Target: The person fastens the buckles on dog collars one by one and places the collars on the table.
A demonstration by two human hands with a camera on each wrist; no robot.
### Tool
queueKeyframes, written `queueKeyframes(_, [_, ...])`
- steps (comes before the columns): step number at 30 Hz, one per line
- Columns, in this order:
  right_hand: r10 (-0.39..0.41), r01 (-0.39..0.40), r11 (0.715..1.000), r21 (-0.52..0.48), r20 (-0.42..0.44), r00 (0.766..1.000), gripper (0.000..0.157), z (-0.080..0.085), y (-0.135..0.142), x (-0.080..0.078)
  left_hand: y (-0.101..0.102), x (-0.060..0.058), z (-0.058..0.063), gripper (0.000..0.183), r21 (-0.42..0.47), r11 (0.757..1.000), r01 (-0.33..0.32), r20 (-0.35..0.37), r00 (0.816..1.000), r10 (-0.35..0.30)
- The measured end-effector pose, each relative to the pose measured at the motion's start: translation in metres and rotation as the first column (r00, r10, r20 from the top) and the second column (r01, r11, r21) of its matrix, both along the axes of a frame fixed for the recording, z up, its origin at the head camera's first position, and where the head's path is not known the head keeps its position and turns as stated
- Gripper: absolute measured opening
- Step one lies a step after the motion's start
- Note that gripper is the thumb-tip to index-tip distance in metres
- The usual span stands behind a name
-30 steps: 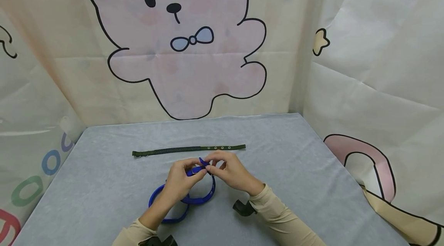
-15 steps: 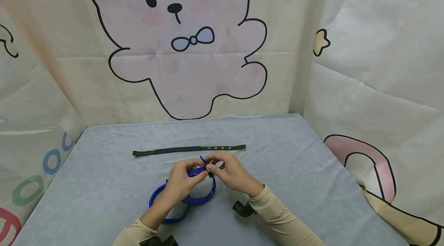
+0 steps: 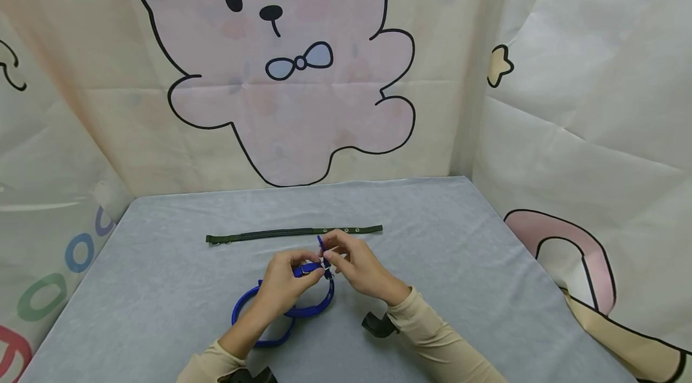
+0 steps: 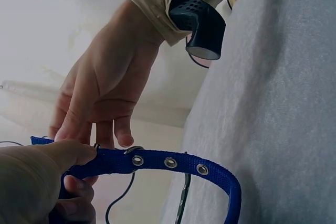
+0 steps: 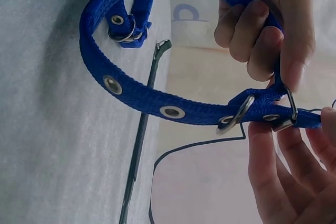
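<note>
In the head view both hands meet over the middle of the table around a blue collar (image 3: pixel 310 312) bent into a loop. The left hand (image 3: pixel 283 278) pinches its buckle end between thumb and fingers. At the strap's pointed tip, the right hand (image 3: pixel 359 266) holds on with thumb and fingertips. From the right wrist, the strap runs through the metal buckle (image 5: pixel 292 109), beside a D-ring (image 5: pixel 244 113) and several eyelets. A second blue collar (image 3: pixel 273 344), looped, lies on the table under the left forearm, partly hidden by it.
Behind the hands a dark green collar (image 3: pixel 276 233) with eyelets lies stretched out on the grey-blue tablecloth (image 3: pixel 432 233). Black wrist cameras (image 3: pixel 380 324) sit on both sleeves. Printed cloth walls (image 3: pixel 432 131) enclose the table at the back and sides.
The strap tip now stands higher and more upright above the buckle. The right hand's fingers have moved slightly up with it, while the left hand stays nearly still.
</note>
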State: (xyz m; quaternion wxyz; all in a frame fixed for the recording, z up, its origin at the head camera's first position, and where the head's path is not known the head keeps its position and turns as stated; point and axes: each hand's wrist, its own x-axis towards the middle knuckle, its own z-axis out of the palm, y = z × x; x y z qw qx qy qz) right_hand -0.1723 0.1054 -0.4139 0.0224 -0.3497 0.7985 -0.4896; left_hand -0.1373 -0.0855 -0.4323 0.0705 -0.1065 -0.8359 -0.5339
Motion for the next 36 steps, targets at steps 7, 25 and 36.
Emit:
queueKeyframes(7, [0.02, -0.018, 0.998, -0.054, 0.04, 0.999, 0.021, -0.0016, 0.0019, -0.0035, -0.0002, 0.0001, 0.0032, 0.01, 0.005, 1.0, 0.004, 0.046, 0.999, -0.004])
queueKeyframes(25, [-0.012, 0.016, 0.997, -0.078, 0.05, 0.999, 0.021, -0.0019, 0.0024, -0.0029, 0.0001, -0.0006, 0.0022, 0.01, -0.046, 0.999, -0.009, 0.037, 0.999, 0.011])
queueKeyframes(36, [-0.035, 0.035, 0.999, -0.033, 0.005, 0.999, 0.019, -0.002, 0.0034, -0.003, -0.0002, -0.0003, 0.003, 0.009, -0.063, 0.998, 0.006, 0.048, 0.999, -0.003])
